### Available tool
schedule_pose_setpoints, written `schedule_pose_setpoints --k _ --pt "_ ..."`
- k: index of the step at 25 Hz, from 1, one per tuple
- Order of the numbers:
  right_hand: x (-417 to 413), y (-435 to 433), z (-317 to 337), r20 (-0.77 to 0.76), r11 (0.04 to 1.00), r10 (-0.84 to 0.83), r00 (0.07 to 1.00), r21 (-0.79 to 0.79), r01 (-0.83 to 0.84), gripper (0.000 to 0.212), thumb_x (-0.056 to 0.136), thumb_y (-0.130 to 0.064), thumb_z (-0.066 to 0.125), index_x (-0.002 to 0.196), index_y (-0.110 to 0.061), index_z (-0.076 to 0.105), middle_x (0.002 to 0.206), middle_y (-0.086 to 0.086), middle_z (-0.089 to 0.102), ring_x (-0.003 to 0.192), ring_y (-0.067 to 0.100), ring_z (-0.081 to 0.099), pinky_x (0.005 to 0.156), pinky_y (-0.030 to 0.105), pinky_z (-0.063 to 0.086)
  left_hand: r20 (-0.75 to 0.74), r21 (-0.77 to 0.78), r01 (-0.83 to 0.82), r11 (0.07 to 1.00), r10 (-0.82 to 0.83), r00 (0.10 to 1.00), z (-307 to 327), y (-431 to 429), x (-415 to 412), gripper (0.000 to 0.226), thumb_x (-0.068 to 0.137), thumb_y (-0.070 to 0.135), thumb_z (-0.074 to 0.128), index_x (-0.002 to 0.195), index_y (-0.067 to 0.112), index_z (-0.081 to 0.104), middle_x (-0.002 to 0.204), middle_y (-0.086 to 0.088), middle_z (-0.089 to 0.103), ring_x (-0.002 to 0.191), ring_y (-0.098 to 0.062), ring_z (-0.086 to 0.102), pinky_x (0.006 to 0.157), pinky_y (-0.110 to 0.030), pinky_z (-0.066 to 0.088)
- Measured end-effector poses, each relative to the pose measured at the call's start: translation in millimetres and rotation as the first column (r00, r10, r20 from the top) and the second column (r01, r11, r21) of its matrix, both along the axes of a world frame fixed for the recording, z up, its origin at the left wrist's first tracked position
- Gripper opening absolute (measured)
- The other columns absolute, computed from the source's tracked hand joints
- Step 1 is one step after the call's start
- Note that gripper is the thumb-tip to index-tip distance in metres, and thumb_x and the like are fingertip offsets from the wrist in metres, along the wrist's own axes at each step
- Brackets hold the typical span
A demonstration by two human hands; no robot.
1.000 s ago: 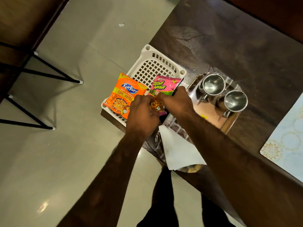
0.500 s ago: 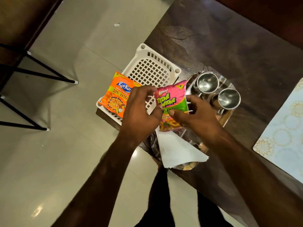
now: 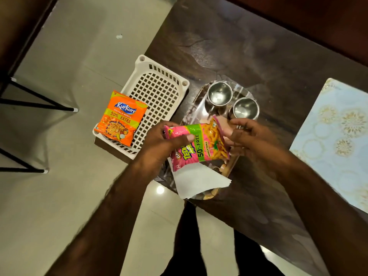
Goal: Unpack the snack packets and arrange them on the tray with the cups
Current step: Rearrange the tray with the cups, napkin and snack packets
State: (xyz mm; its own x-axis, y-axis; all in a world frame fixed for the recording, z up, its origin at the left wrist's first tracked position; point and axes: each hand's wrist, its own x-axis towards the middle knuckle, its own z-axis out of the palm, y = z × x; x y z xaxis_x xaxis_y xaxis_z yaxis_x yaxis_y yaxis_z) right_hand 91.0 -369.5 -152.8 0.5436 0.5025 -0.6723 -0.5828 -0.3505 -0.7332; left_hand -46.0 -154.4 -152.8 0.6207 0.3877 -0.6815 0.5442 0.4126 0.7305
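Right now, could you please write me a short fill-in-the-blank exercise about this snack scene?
1. Both hands hold the ____ snack packet above the tray.
2. The orange packet lies in the white ____.
3. The number of steel cups on the tray is ____.

Answers: pink; basket; two

Shiny metal cups [image 3: 219, 94], glossy packet [image 3: 199, 148]

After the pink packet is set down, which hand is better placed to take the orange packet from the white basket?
Probably the left hand. It is on the side of the orange packet, which lies at the near end of the white basket. The right hand is over the tray, farther away.
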Motion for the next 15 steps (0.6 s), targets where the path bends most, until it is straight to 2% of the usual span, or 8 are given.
schedule_pose_setpoints --k 2,4,5,8,11,13,15 --pt "-3.8 0.1 -5.0 -0.080 0.997 -0.004 0.997 -0.081 -0.002 0.095 0.039 -0.064 0.094 0.121 -0.024 0.067 0.104 0.004 0.081 0.097 0.024 0.078 0.072 0.034 0.062 -0.030 -0.113 -0.226 0.968 0.224 0.974 -6.4 -10.6 -3.8 0.045 0.071 0.007 0.085 0.111 -0.002 0.065 0.106 -0.028 0.074 0.090 -0.039 0.074 0.081 -0.051 0.061" --pt "-18.3 6.4 -11.9 -0.189 0.995 0.009 0.982 -0.098 -0.028 0.067 0.055 -0.057 0.093 0.108 -0.022 0.071 0.105 0.007 0.081 0.096 0.026 0.077 0.074 0.036 0.062 -0.061 -0.227 -0.376 0.898 0.372 0.926 -6.5 -23.7 -1.8 0.035 0.079 0.003 0.078 0.111 -0.007 0.068 0.102 -0.026 0.076 0.087 -0.037 0.076 0.073 -0.045 0.062" --pt "-27.4 12.1 -14.2 -0.248 0.996 -0.022 0.969 -0.085 0.000 0.054 0.063 -0.051 0.091 0.103 -0.020 0.071 0.106 0.009 0.081 0.094 0.027 0.076 0.076 0.037 0.061 -0.080 -0.251 -0.423 0.870 0.417 0.905 -6.3 -29.8 -0.1 0.033 0.081 0.001 0.076 0.111 -0.008 0.069 0.102 -0.026 0.076 0.087 -0.037 0.075 0.071 -0.045 0.062" --pt "-47.2 31.2 -23.7 -0.383 0.977 -0.213 0.899 -0.099 0.189 0.032 0.080 -0.033 0.084 0.103 -0.017 0.067 0.100 0.011 0.080 0.085 0.026 0.076 0.076 0.038 0.064 -0.112 -0.236 -0.471 0.850 0.458 0.882 -5.7 -48.2 2.5 0.037 0.082 0.002 0.075 0.115 -0.011 0.066 0.111 -0.033 0.071 0.094 -0.043 0.072 0.084 -0.055 0.060" --pt "-47.8 42.9 -30.2 -0.421 0.951 -0.308 0.853 -0.134 0.277 0.015 0.088 -0.021 0.078 0.088 -0.015 0.065 0.080 0.007 0.079 0.066 0.021 0.077 0.065 0.036 0.064 -0.199 -0.029 -0.384 0.923 0.371 0.907 -5.9 -45.1 2.2 0.042 0.077 0.008 0.084 0.111 -0.006 0.063 0.108 -0.031 0.072 0.088 -0.040 0.074 0.079 -0.050 0.063" --pt "-45.2 43.4 -32.4 -0.406 0.958 -0.287 0.868 -0.128 0.257 0.011 0.089 -0.018 0.077 0.085 -0.016 0.066 0.084 0.009 0.080 0.070 0.024 0.079 0.065 0.037 0.064 -0.237 0.108 -0.178 0.978 0.199 0.951 -6.1 -32.7 -0.3 0.045 0.076 0.014 0.086 0.111 0.001 0.061 0.108 -0.024 0.071 0.092 -0.036 0.074 0.082 -0.051 0.062" --pt "-42.4 43.8 -32.0 -0.378 0.964 -0.266 0.887 -0.108 0.243 0.006 0.090 -0.014 0.075 0.090 -0.013 0.069 0.091 0.013 0.081 0.076 0.027 0.080 0.063 0.036 0.064 -0.225 0.241 0.064 0.968 -0.009 0.974 -4.6 -19.3 2.6 0.039 0.080 0.020 0.082 0.112 0.008 0.063 0.107 -0.012 0.070 0.100 -0.028 0.070 0.089 -0.049 0.059"
